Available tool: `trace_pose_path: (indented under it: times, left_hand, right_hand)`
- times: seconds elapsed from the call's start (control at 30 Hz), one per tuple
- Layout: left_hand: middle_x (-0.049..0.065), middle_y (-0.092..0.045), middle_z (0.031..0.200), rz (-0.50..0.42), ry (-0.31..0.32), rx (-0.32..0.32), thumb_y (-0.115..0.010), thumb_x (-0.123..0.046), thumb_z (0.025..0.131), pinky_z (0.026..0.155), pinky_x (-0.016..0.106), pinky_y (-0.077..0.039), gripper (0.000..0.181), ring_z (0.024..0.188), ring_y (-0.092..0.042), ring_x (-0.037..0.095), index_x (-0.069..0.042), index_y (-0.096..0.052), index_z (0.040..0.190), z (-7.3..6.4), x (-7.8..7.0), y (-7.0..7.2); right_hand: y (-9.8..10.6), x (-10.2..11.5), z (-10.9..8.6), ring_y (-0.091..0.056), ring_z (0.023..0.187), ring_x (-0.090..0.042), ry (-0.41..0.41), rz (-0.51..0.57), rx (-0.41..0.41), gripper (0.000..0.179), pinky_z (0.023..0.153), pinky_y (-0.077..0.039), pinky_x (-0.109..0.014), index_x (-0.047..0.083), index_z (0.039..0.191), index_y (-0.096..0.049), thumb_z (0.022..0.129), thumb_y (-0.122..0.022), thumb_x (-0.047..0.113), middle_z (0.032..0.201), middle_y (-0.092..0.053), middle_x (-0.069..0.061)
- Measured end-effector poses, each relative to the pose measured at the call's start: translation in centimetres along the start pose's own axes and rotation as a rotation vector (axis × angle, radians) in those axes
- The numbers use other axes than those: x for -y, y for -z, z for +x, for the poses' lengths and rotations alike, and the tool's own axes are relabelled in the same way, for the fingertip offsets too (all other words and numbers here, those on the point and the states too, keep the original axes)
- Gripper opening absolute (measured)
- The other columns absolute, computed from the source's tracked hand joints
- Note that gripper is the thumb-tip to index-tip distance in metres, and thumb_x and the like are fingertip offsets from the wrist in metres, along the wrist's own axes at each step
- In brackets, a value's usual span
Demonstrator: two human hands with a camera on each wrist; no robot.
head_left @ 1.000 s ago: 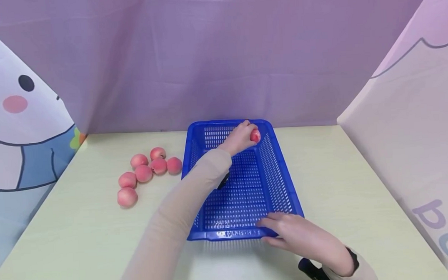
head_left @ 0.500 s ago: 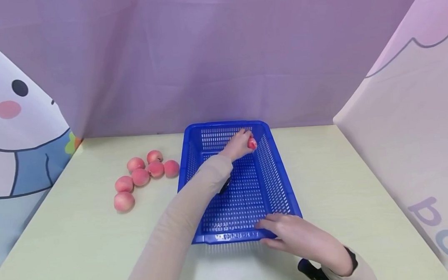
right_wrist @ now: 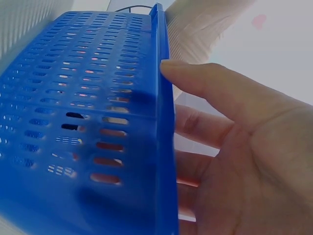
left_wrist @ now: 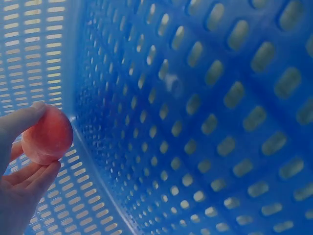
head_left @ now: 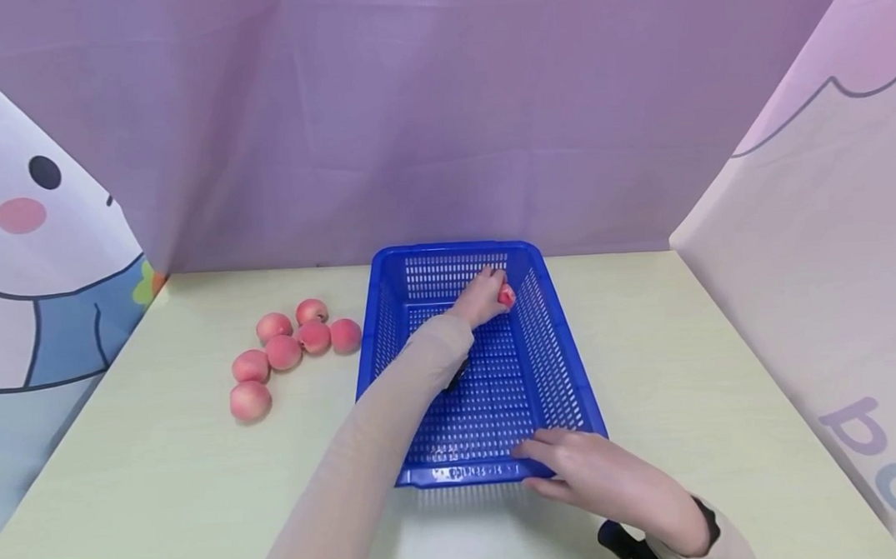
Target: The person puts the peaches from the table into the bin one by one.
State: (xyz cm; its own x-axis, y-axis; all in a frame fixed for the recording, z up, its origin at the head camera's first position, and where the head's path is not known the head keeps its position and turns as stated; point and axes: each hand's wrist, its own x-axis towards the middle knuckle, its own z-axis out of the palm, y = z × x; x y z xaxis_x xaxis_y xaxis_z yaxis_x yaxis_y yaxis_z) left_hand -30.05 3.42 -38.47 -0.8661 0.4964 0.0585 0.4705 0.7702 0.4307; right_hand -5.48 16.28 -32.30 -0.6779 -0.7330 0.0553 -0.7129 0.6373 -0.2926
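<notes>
A blue slotted plastic basket [head_left: 464,474] stands in the middle of the table. Inside its far right part, my left hand [head_left: 482,298] grips a pink-red peach [head_left: 506,295] near the right wall. The left wrist view shows the peach [left_wrist: 48,134] between thumb and fingers, above the basket's slotted floor. My right hand [head_left: 587,465] holds the near rim at its right corner. In the right wrist view the thumb [right_wrist: 195,78] lies on the outside of the rim, and the fingers reach over to the inner side of the wall.
Several peaches [head_left: 283,352] lie in a loose cluster on the table [head_left: 148,459], left of the basket. A purple cloth [head_left: 441,121] hangs behind the table. Printed panels [head_left: 814,238] stand along both sides.
My left hand has lowered the peach deeper into the basket, toward the near side. The right hand keeps its hold on the rim. The head view has shifted slightly.
</notes>
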Motion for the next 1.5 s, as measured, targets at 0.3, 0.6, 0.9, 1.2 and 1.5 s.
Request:
trace_pose_path:
  times: [0.3,0.6,0.9,1.2,1.5]
  left_hand:
    - [0.016,-0.048,0.11,0.1,-0.012,-0.018,-0.065,-0.018,0.08,0.087,0.032,-0.043,0.039,0.1,-0.052,0.024,-0.001,-0.049,0.111,0.3,0.2,-0.9]
    - [0.023,-0.046,0.117,0.114,-0.021,-0.029,-0.063,-0.02,0.081,0.087,0.033,-0.044,0.039,0.103,-0.052,0.028,-0.001,-0.048,0.112,0.6,0.3,-1.6]
    - [0.024,-0.041,0.125,0.129,0.001,-0.018,-0.063,-0.022,0.081,0.09,0.034,-0.042,0.04,0.11,-0.048,0.03,-0.002,-0.049,0.113,0.6,0.0,-1.2]
    - [0.018,-0.046,0.114,0.179,0.024,0.015,-0.065,-0.025,0.08,0.084,0.032,-0.045,0.046,0.1,-0.052,0.025,-0.003,-0.049,0.117,0.1,-0.4,-0.1]
    - [0.019,-0.043,0.122,0.204,0.016,0.044,-0.064,-0.027,0.08,0.09,0.034,-0.041,0.057,0.11,-0.047,0.028,-0.002,-0.042,0.127,-0.1,-0.4,0.9]
  right_hand:
    - [-0.1,-0.1,-0.1,-0.056,0.075,-0.006,0.018,-0.01,-0.019,0.023,0.065,-0.049,-0.022,0.008,0.1,-0.061,0.082,-0.06,0.021,0.085,-0.059,0.003]
    - [-0.2,-0.1,-0.1,-0.055,0.074,-0.005,0.032,-0.004,-0.015,0.023,0.065,-0.049,-0.022,0.008,0.1,-0.062,0.082,-0.06,0.022,0.084,-0.059,0.003]
    - [-0.2,-0.2,-0.2,-0.055,0.074,-0.006,0.049,-0.016,-0.037,0.022,0.064,-0.049,-0.021,0.008,0.1,-0.062,0.081,-0.061,0.021,0.084,-0.059,0.003]
    - [-0.3,-0.2,-0.2,-0.056,0.074,-0.006,0.049,-0.018,-0.047,0.022,0.064,-0.048,-0.02,0.008,0.099,-0.062,0.081,-0.061,0.021,0.084,-0.059,0.003]
    - [-0.1,-0.3,0.0,-0.056,0.074,-0.006,0.023,0.004,-0.014,0.023,0.063,-0.049,-0.021,0.007,0.1,-0.062,0.082,-0.061,0.021,0.084,-0.059,0.002]
